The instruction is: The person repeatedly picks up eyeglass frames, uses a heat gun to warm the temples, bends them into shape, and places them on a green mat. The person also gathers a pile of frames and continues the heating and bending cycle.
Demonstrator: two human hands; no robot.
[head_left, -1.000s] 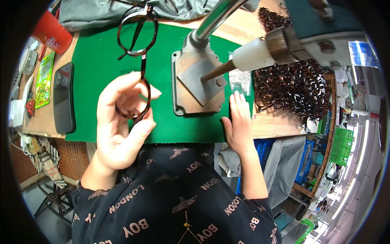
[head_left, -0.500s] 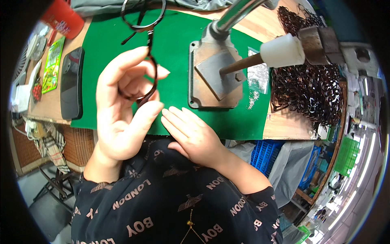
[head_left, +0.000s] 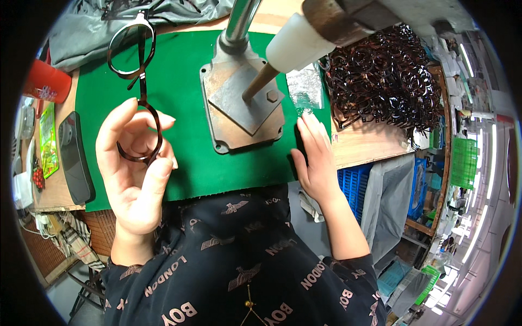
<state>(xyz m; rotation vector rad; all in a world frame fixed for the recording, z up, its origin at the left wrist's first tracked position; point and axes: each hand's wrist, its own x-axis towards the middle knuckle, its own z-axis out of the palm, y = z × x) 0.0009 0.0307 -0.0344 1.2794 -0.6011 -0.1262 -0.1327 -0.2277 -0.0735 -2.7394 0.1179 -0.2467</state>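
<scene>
My half-curled left hand [head_left: 122,176] pinches one glasses frame [head_left: 143,81]; my right hand [head_left: 318,165], thumb out, maybe touches one green mat [head_left: 185,70].

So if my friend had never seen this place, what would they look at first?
Probably the round-rimmed eyeglass frame, held in the left hand over the green mat. Next, perhaps the big, shiny heap of dark frames at the upper right, or the metal stand with its diamond-shaped plate, on the mat left of that heap.

Bright strip lights [head_left: 492,168] shine beyond the wooden table [head_left: 361,145].
</scene>
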